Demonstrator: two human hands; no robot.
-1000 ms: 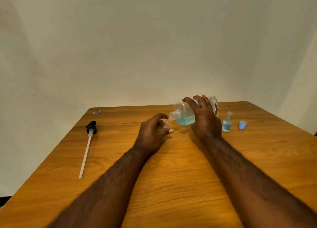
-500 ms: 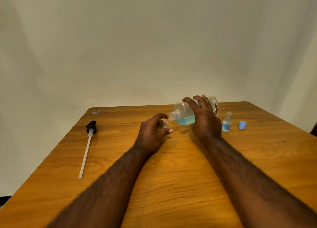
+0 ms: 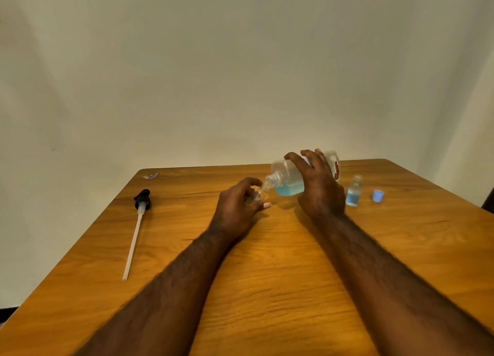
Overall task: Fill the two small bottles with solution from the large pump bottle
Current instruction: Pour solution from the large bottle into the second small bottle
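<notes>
My right hand grips the large clear bottle, which is tipped on its side with blue solution pooled in its lower part. Its threaded neck points left and down at the mouth of a small clear bottle. My left hand holds that small bottle on the wooden table, and my fingers hide most of it. A second small bottle stands upright to the right of my right hand, uncapped, with blue liquid in its lower half.
A blue cap lies to the right of the standing bottle. The removed pump head with its long white tube lies at the left of the table. A small wrapper sits at the far left corner.
</notes>
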